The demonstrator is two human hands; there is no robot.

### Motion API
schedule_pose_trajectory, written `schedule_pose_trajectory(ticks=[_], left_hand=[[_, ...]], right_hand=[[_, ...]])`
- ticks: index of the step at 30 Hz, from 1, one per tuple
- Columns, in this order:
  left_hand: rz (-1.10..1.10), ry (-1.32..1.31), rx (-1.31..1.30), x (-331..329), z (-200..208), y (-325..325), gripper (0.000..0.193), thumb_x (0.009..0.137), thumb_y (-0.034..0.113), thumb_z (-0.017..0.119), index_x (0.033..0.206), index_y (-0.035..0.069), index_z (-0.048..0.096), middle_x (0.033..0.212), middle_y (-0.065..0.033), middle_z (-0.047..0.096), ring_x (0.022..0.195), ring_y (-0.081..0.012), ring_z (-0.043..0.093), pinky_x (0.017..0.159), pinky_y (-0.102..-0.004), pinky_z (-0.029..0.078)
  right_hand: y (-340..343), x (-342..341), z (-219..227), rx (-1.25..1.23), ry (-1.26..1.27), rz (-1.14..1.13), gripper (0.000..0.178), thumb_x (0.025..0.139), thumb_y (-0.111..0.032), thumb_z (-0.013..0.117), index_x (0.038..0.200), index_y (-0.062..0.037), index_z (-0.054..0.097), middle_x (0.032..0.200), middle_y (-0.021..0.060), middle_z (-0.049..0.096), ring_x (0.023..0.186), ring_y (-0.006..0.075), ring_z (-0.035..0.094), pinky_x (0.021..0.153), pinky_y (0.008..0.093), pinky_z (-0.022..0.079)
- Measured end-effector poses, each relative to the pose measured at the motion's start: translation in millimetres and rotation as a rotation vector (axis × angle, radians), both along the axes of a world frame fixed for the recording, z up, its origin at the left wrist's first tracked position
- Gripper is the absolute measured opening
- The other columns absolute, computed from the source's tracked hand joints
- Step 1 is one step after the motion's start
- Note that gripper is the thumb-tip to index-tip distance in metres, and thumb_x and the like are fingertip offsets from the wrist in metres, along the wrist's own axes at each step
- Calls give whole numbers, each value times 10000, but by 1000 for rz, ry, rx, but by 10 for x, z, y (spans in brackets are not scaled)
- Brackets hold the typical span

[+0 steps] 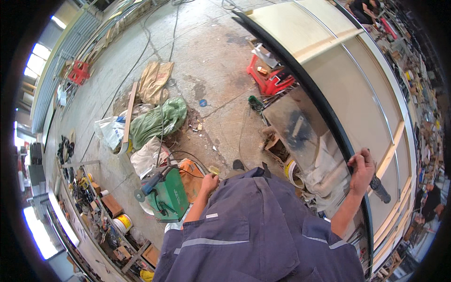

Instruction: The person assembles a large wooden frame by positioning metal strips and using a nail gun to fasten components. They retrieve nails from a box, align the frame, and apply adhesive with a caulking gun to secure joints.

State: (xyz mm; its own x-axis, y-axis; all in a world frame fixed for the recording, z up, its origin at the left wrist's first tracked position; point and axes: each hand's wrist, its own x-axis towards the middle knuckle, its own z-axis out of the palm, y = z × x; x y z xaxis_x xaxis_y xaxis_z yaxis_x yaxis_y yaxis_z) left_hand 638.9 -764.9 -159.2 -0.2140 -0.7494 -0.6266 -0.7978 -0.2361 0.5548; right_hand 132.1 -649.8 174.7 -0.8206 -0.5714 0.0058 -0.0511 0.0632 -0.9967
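My left hand (210,182) is closed at its fingertips around a small yellowish object (214,170), its kind too small to tell. Beside that hand, a dark cable (190,152) arcs over from a green box-shaped machine (170,195). On top of the machine rests a blue angle grinder (152,182) with a disc. My right hand (361,168) has curled fingers at the long black edge strip (324,105) of a large cream panel (361,80); what they hold, if anything, is hidden. A dark, ribbed, handle-like object (379,189) lies just below that hand.
Left of centre, a green sack (159,120), a wooden strip (130,113) and an orange cloth (191,179) lie on the floor. A red stool (268,77) stands beside the panel. Cluttered shelving (105,211) lines the lower left. Another person (364,10) crouches at upper right.
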Motion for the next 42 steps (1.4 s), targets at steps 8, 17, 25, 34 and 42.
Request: schedule_pose_trajectory(ticks=[8, 17, 25, 34, 42], left_hand=[[318, 80, 8, 399, 105, -477, 306, 912, 223, 592, 1024, -39, 703, 821, -159, 740, 739, -249, 731, 692, -356, 571], [356, -165, 98, 1071, -623, -315, 381, 906, 366, 596, 1005, 20, 721, 836, -207, 720, 751, -359, 709, 728, -453, 553], [267, -218, 163, 1027, -489, -1839, 357, 904, 329, 604, 1045, 23, 721, 962, -238, 705, 924, -388, 686, 813, -451, 529], [280, -127, 9, 808, -81, -4860, 379, 911, 303, 613, 1065, -31, 707, 983, -263, 705, 955, -397, 684, 827, -427, 517], [-136, -241, 62, 740, -530, -7333, 364, 915, 283, 602, 1032, -45, 704, 946, -236, 722, 871, -363, 705, 768, -431, 529]], right_hand=[[-1743, 1164, -561, 478, -96, 680, 186, 889, -53, 615, 1036, 43, 675, 800, 30, 641, 721, 111, 626, 659, 259, 506], [-3017, 1612, -1963, 793, 12, 1181, 364, 830, -122, 653, 1143, 63, 657, 858, 114, 701, 756, 174, 659, 711, 322, 528], [-5138, 1563, -2126, 739, 96, 1231, 350, 812, -119, 647, 1111, 63, 654, 828, 126, 682, 703, 163, 640, 664, 320, 524], [-7193, 1639, -1155, 495, 1, 1166, 390, 849, -174, 666, 1196, 4, 655, 991, 176, 722, 908, 237, 704, 830, 350, 537], [-8364, 1460, -1258, 473, 54, 1028, 390, 880, -200, 627, 1224, -20, 654, 1076, 190, 707, 996, 319, 684, 889, 380, 519]])
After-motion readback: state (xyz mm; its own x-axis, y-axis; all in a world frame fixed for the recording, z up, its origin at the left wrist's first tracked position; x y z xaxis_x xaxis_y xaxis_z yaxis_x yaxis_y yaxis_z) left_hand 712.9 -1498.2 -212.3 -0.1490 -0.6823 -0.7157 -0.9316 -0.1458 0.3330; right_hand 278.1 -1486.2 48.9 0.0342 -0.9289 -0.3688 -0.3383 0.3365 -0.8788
